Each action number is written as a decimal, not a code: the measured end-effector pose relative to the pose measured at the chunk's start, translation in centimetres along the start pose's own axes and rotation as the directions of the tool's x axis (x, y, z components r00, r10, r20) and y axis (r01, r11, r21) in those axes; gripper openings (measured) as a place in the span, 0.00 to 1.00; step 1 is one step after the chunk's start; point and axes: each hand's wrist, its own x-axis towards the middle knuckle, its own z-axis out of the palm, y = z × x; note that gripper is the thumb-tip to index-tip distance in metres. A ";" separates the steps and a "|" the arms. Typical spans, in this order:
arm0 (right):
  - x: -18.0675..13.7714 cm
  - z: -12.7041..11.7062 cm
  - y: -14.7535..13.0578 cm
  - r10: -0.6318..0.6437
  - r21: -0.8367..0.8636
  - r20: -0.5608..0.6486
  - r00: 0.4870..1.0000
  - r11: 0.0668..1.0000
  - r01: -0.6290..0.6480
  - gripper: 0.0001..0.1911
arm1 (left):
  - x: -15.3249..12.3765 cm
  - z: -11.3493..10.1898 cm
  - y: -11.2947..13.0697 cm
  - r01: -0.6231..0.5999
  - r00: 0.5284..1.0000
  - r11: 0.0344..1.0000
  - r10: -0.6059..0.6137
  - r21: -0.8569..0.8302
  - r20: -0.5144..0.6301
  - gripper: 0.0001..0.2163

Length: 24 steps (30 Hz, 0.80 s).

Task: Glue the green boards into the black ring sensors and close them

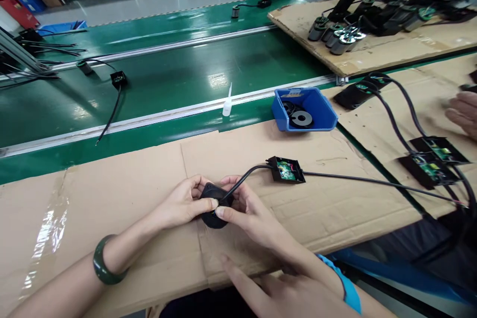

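Both my hands are closed around a black plastic housing [213, 191] with a rounded lower end, just above the cardboard. My left hand [188, 204], its wrist in a dark green bangle [100, 261], grips the left side with the thumb on top. On the right side my right hand [248, 211] presses with its thumb near the middle. A black cable [248, 174] runs from the housing to an open black box [288, 170] with a green circuit board inside. Fingers and thumbs partly cover the housing.
Another person's hand [257, 288] points in from the bottom. A blue bin [305, 109] holds black rings and a grey disc. Nearby stands a small white bottle [227, 104]. More wired boxes [428, 166] lie right, beside a co-worker's hand [464, 112]. Behind runs a green conveyor [167, 79].
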 end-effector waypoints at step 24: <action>1.0 -0.4 -0.3 -0.036 -0.088 -0.003 0.999 0.996 0.035 0.25 | 0.8 -0.2 -0.5 0.044 0.996 0.994 -0.052 -0.100 -0.072 0.23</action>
